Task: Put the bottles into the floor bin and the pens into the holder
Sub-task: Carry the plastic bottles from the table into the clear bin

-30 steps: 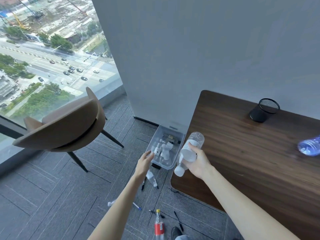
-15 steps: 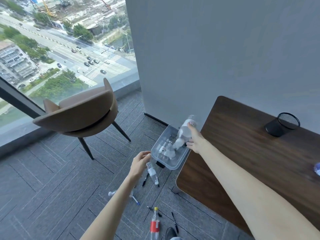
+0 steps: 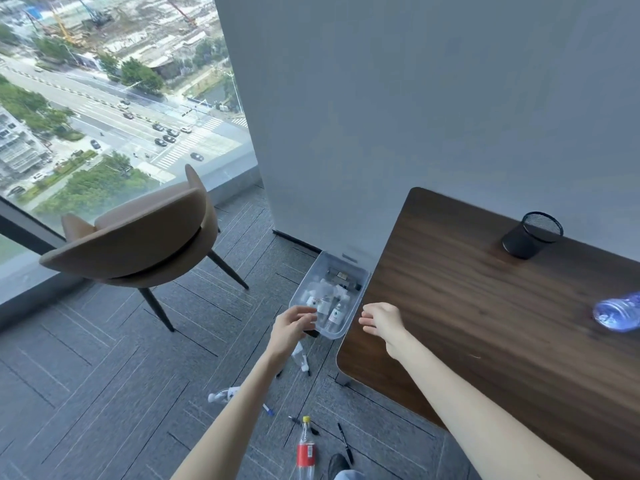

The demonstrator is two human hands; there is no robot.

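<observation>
A clear plastic floor bin (image 3: pixel 349 271) sits on the carpet beside the desk and holds several clear bottles (image 3: pixel 335 311). My right hand (image 3: pixel 381 322) hovers empty just right of the bin, fingers apart. My left hand (image 3: pixel 292 325) hangs at the bin's near left corner, fingers loosely curled, holding nothing. On the floor lie a small clear bottle (image 3: pixel 300 356), another clear bottle (image 3: pixel 221 394), a red-labelled bottle (image 3: pixel 306 452) and black pens (image 3: pixel 345 441). A blue bottle (image 3: pixel 618 313) lies on the desk. The black mesh holder (image 3: pixel 531 235) stands at the desk's back.
A brown chair (image 3: pixel 138 244) stands left of the bin by the window. The dark wooden desk (image 3: pixel 485 323) fills the right side against the grey wall. A blue-tipped pen (image 3: pixel 267 408) lies by my left forearm. A shoe tip (image 3: pixel 337 465) shows at the bottom.
My right hand carried a clear bottle over the bin and let it go; the bottle now lies in the bin. The hand has drawn back, empty. My left hand stayed near the bin.
</observation>
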